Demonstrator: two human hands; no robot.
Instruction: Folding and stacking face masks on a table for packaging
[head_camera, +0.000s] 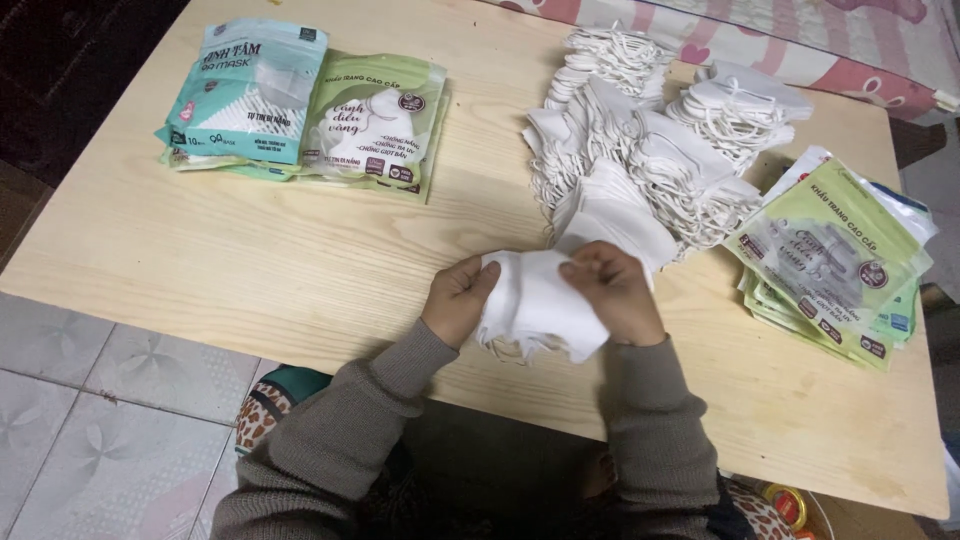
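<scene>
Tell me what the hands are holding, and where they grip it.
Both hands hold a small stack of white face masks: the left hand grips its left edge, the right hand its upper right edge.

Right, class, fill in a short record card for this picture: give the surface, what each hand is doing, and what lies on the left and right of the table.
surface: pale wooden table
left hand: grips the left edge of a small stack of white face masks
right hand: grips the same stack from the right
behind the hands: loose pile of white masks with ear loops
table's left: filled teal and green mask packets
table's right: stack of flat green pouches
sleeves: grey-brown knit
</scene>
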